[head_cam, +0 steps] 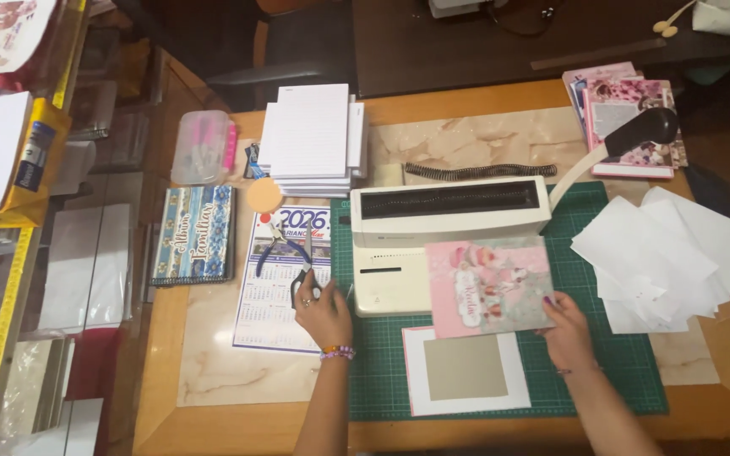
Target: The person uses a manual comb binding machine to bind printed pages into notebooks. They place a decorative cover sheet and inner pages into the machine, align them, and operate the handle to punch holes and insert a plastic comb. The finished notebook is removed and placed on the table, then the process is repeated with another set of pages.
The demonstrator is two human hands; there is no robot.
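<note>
Two hands work over a green mat [635, 371] on a wooden table [213, 405], with a cream binding machine [445, 215] standing at the mat's far edge. Judging by how things lie, the pink cover [487, 287] wants squaring up before it goes anywhere: it rests on the machine's front ledge and overhangs a white-framed grey board [466, 367] lying flat on the mat, so it should be kept level and gripped by the edge rather than the printed face. The right hand [569, 333] has fingers closed on the cover's lower right corner, a pinch that looks light. The left hand [324, 314] lies on a calendar sheet [276, 317] left of the mat, its fingers curled over the handles of scissors [304, 279]; whether they are through the loops I cannot tell. Pliers [276, 247] lie just beyond the scissors. A black spiral [479, 171] rests behind the machine, loose white sheets [669, 257] fan out at right. The machine's lever [635, 135] covers part of some pink booklets [627, 114], and the cover hides the machine's slot.
</note>
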